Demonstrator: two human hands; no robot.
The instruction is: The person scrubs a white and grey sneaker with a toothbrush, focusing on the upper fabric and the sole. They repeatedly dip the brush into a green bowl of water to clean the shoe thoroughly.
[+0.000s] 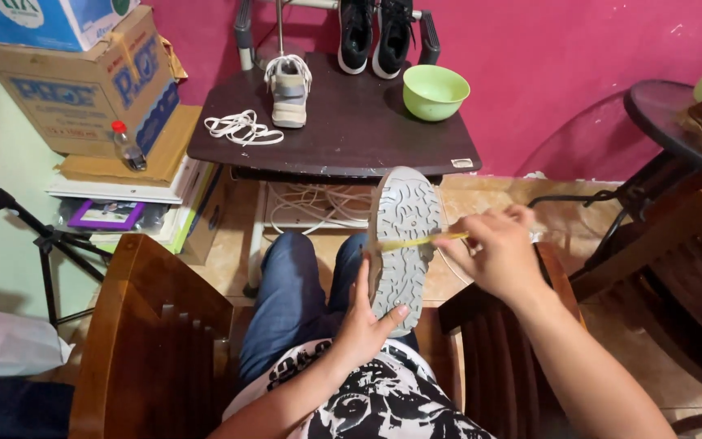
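Shoe (404,244), sole up toward the head camera, stands over the person's lap near picture centre. At its six o'clock the left hand (365,319) props the heel, its grip closed around the sole's edge. At the shoe's three o'clock the right hand (496,254) keeps a narrow pinch on a thin yellow stick (420,240) lying across the tread. At twelve o'clock, on the dark surface (351,134), sit a second shoe (289,89), loose white laces (242,128) and a green bowl (435,91).
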